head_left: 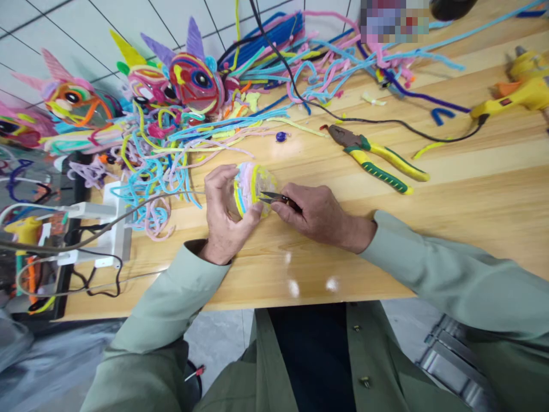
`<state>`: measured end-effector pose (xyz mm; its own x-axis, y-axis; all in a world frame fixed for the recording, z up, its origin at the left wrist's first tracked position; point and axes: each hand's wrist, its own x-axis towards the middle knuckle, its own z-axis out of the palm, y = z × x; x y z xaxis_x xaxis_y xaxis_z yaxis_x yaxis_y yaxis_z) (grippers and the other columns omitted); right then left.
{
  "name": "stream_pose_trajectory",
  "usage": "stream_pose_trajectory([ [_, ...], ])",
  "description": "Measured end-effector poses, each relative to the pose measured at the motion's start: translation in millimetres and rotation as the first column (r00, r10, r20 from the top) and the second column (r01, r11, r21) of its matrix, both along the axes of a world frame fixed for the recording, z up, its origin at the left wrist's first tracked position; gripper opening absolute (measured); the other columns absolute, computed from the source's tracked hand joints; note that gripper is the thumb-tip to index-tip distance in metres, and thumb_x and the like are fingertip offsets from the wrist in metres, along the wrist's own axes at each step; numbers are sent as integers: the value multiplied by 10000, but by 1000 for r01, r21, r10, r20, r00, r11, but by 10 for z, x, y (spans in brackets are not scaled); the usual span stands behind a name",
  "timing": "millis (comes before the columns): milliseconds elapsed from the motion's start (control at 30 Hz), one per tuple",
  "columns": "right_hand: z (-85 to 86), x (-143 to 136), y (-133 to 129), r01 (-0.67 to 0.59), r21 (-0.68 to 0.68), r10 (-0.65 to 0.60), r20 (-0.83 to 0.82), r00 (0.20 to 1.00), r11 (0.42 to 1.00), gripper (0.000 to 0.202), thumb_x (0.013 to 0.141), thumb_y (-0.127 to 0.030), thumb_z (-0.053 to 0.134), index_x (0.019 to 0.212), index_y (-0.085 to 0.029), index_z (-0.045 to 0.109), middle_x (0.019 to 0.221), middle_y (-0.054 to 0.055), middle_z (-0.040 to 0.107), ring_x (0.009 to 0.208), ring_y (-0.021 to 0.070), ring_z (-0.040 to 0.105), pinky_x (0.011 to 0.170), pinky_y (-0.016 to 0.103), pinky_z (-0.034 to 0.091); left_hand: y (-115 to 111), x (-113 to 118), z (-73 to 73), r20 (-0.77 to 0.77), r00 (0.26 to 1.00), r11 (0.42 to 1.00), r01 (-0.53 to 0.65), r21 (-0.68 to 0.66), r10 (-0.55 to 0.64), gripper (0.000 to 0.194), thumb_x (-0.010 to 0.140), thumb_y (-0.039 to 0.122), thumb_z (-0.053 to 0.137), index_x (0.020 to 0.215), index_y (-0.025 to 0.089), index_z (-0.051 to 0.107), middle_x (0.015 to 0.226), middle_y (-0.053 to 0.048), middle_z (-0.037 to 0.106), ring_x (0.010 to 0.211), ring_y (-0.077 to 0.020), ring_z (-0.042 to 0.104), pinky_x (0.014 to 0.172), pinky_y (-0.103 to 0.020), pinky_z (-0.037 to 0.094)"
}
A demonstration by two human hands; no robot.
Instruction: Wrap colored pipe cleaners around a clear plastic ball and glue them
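The counter (463,223) is filling the frame's middle. Slanting in from lower right, the right hand (317,213) is bending leftward; from lower left, the left hand (225,213) is cupping a striped clear ball (256,184) between thumb and fingers at frame centre. The right hand is gripping small dark snips (278,197), blades pointing left at the ball.

White tile wall (98,23) at back, dark grout lines. Pale wood tabletop (472,194), pretty grainy, few glare spots (294,288) near front edge. Greyish floor (221,337) below.
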<state>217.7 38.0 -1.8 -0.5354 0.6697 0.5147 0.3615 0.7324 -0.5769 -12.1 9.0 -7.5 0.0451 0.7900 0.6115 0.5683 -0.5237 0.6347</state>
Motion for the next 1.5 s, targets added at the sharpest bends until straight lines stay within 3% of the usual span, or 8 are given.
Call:
stream_pose_trajectory([
  [667, 11, 7, 3, 4, -9, -4, 1, 1000, 1000, 405, 1174, -489, 449, 947, -197, 615, 765, -5, 660, 622, 126, 487, 605, 289, 284, -1, 5, 15, -8, 1000, 1000, -10, -3, 10, 656, 977, 712, 713, 1447, 300, 515, 1401, -110, 530, 1397, -337, 568, 1232, -583, 520],
  [1500, 15, 13, 9, 12, 4, -12, -20, 1000, 1000, 384, 1159, -478, 486, 924, -205, 618, 753, -12, 670, 607, 121, 500, 599, 281, 311, 0, 10, 19, 1, 1000, 999, 26, 21, -26, 623, 988, 605, 742, 1490, 318, 511, 1416, -101, 528, 1408, -316, 566, 1231, -570, 528],
])
